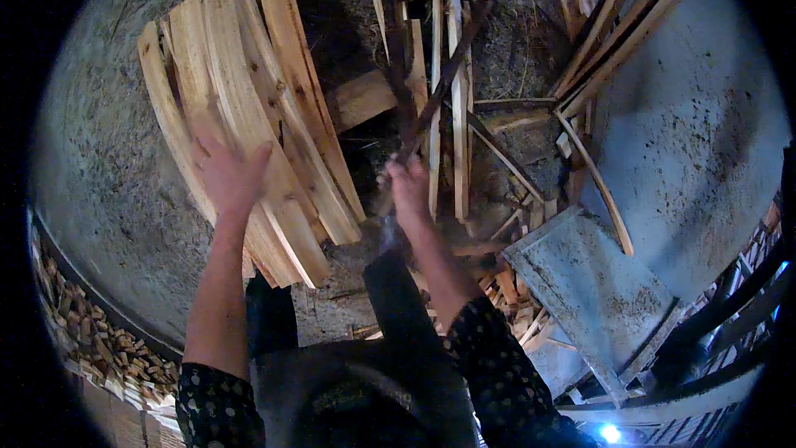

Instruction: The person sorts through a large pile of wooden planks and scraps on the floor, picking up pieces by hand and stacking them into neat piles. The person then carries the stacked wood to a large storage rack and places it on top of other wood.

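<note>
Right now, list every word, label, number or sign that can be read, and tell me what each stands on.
Dark grey cloth apron: faint pale marks on the front, possibly lettering, too blurred and dim to read.
Long pale wooden boards by the left hand: no text visible.
Speckled blue-grey rectangular panel, lower right: no text visible.
Nothing in the picture reads clearly enough to quote.
</note>
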A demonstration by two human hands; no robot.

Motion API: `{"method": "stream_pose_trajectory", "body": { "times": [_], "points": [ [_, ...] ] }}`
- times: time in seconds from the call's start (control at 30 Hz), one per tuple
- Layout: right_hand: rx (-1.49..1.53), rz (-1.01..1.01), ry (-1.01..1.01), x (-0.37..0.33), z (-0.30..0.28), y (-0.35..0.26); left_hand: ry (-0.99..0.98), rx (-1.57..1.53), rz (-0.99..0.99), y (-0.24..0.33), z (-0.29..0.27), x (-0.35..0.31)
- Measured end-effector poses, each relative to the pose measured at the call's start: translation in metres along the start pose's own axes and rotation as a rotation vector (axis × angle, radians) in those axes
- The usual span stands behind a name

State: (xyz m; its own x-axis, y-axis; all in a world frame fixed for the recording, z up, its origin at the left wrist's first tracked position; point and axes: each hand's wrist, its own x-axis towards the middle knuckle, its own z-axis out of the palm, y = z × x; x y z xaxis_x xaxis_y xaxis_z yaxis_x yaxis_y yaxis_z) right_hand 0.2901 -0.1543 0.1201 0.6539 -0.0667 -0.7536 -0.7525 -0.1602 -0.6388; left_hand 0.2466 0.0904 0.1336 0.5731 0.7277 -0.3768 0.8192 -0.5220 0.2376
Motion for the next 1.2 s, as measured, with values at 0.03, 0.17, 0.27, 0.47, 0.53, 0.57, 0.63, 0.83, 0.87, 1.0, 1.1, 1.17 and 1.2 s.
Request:
{"method": "stream_pose_trajectory", "body": {
  "times": [0.03,0.17,0.27,0.47,0.53,0.57,0.63,0.83,0.87,1.0,1.1,1.17,1.2],
  "points": [
    [-0.025,0.065,0.037,-0.010,-0.013,-0.011,-0.002,-0.007,-0.027,-0.002,0.002,-0.002],
    [-0.530,-0.121,0.066,-0.023,-0.128,0.026,-0.089,-0.045,-0.078,0.007,-0.004,-0.002],
    [-1.079,-0.399,0.113,-0.019,-0.158,0.008,-0.087,0.026,-0.099,0.018,-0.018,-0.007],
    [-0.729,-0.469,0.176,0.080,-0.257,0.007,-0.261,-0.766,0.358,0.095,0.018,-0.091],
    [-1.106,-0.582,0.163,0.096,-0.258,-0.011,-0.366,-0.818,0.247,0.106,0.069,-0.114],
    [-1.448,-0.686,0.142,0.102,-0.256,-0.019,-0.408,-0.899,0.110,0.109,0.098,-0.120],
    [-1.401,-0.562,0.130,0.121,-0.276,-0.005,-0.483,-1.030,-0.131,0.119,0.135,-0.133],
    [-1.349,-0.482,0.029,0.117,-0.276,-0.001,-0.605,-1.149,-0.389,0.104,0.132,-0.202],
    [-1.323,-0.377,-0.089,0.107,-0.256,-0.030,-0.606,-1.147,-0.646,0.097,0.126,-0.212],
    [-1.186,-0.357,-0.036,0.082,-0.249,-0.045,-0.612,-1.231,-1.246,0.095,0.140,-0.225],
    [-1.034,-0.300,-0.134,0.082,-0.236,-0.059,-0.618,-1.512,-1.393,0.079,0.186,-0.217],
    [-0.989,-0.135,-0.138,0.072,-0.232,-0.048,-0.559,-1.688,-1.542,0.086,0.197,-0.209],
    [-0.962,-0.172,-0.120,0.062,-0.228,-0.033,-0.542,-1.672,-1.489,0.090,0.200,-0.207]
  ]
}}
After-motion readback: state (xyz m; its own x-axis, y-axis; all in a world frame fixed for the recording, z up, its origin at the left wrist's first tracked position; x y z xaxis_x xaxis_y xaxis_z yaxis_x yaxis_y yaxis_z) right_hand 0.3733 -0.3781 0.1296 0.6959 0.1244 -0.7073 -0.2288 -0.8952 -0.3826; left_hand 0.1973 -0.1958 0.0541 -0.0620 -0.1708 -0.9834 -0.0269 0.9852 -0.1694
